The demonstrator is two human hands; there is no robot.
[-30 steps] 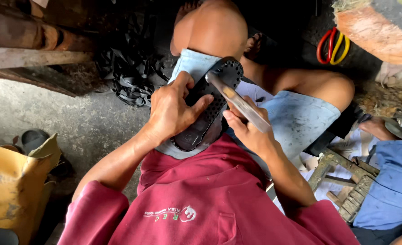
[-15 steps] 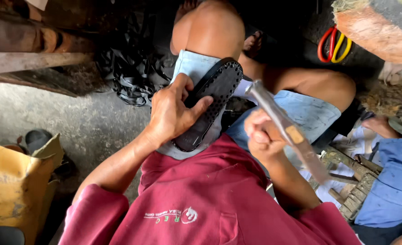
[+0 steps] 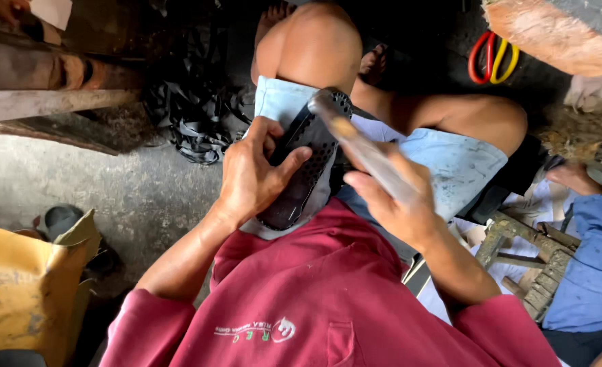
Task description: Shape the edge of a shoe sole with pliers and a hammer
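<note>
L hand (image 3: 254, 178) clamped the black shoe sole (image 3: 303, 163), tread up, on the thigh. R hand (image 3: 390, 197), closed round the hammer (image 3: 355, 139) handle, had swung back in: head now on sole's far end vs. raised 0.5 s prior. Strike phase judged under way.

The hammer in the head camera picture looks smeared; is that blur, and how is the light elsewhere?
Head view: the hammer in the right hand is streaked by motion blur; the left hand and black shoe sole stay sharp; the top of the picture, past the knees, falls into deep shadow.
</note>
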